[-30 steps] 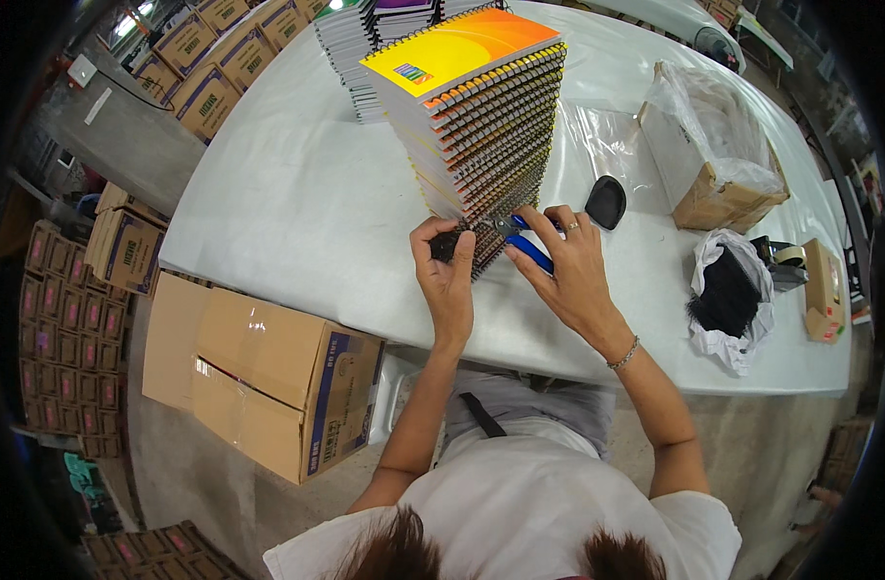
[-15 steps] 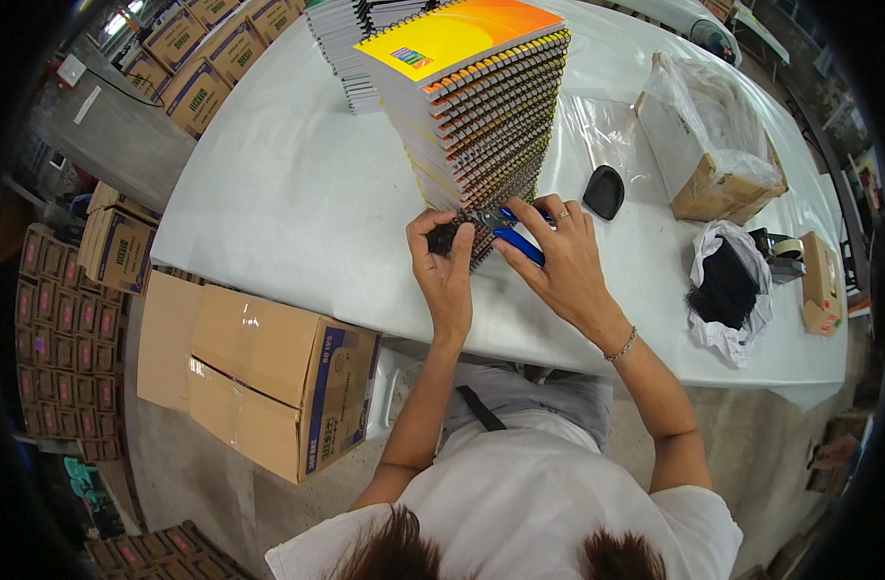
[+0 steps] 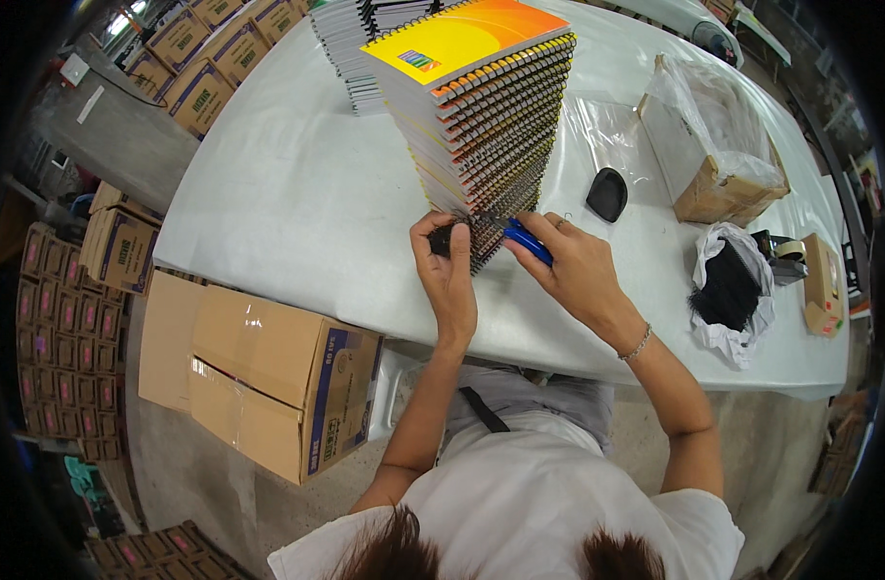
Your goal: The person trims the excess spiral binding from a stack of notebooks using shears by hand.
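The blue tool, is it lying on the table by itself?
No, the right hand grips the blue tool against the spiral edge of the notebook stack.

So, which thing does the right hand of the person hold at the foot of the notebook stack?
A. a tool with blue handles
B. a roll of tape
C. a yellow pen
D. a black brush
A: the right hand grips a tool with blue handles whose tip meets the wire spirals at the bottom of the stack of spiral notebooks, while the left hand steadies that spot.
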